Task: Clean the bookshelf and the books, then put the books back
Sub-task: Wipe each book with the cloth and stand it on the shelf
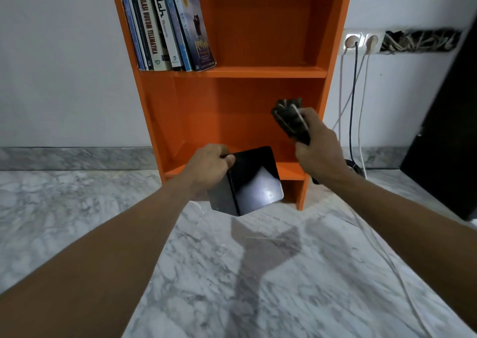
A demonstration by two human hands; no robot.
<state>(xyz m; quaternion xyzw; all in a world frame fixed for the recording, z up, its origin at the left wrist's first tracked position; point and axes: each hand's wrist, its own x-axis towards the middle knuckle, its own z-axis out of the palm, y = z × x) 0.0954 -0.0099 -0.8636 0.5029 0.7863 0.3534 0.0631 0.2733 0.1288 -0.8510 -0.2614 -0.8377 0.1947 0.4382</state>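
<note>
Before an orange bookshelf on a marble floor, the left hand gripped a glossy black box at the lower shelf's edge, the right hand clutched a dark cloth, and books leaned on the upper shelf.

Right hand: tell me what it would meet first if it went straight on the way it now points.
The right hand, leading with the dark cloth it grips, points into the lower compartment of the orange bookshelf; it would probably meet the compartment's back panel first, though depth is unclear.
</note>
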